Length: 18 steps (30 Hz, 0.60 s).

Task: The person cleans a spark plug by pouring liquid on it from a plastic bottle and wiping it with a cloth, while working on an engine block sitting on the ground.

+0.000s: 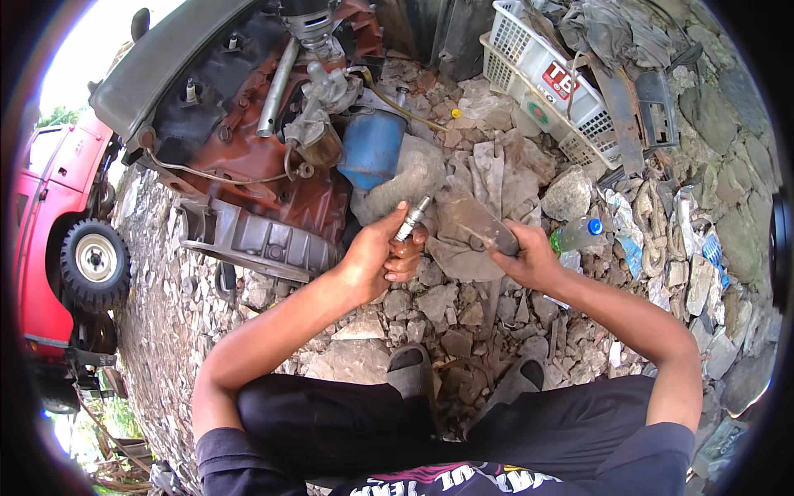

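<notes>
My left hand (382, 252) is closed around a metal spark plug (413, 218), which points up and away, tilted to the right. In my right hand (528, 258) is a flat, worn brown strip (475, 220) with a dark rounded end, gripped between thumb and fingers; its material I cannot make out. The strip's far end comes near the spark plug, with a small gap between them. Under and behind it lies a crumpled grey-brown rag (496, 178). Left of my left hand stands a dirty red-brown engine (248, 202) with a blue canister-shaped filter (372, 149) on its side.
A steel tube (279, 87) leans on the engine. Broken stones (438, 302) cover the ground around my sandals (411, 372). At the far right are white plastic baskets (529, 70) and a bottle with a blue cap (579, 234). A red vehicle (58, 215) stands at the left.
</notes>
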### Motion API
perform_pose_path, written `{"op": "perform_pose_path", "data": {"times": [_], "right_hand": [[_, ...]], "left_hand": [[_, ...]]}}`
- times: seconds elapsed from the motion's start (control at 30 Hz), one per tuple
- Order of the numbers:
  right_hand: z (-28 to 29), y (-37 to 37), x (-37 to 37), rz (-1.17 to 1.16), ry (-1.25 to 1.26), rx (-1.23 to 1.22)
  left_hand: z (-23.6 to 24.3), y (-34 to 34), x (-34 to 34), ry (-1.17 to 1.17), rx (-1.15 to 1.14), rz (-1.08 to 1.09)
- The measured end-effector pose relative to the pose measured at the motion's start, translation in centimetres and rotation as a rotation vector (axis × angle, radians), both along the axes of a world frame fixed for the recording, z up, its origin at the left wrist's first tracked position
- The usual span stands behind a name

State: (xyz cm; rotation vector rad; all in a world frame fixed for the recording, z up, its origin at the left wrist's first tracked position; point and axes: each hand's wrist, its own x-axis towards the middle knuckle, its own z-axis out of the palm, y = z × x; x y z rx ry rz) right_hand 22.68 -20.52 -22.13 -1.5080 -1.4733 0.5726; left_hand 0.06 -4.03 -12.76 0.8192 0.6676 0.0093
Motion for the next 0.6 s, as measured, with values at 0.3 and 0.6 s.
{"op": "perform_pose_path", "data": {"times": [0.3, 0.6], "right_hand": [[-1.0, -0.3, 0.5, -0.051, -0.021, -0.143], [1.0, 1.3, -1.6, 0.007, -0.097, 0.201]], "left_hand": [[2.3, -1.0, 0.1, -0.104, 0.003, -0.039], [2.0, -1.4, 0.5, -0.038, -0.045, -0.049]]}}
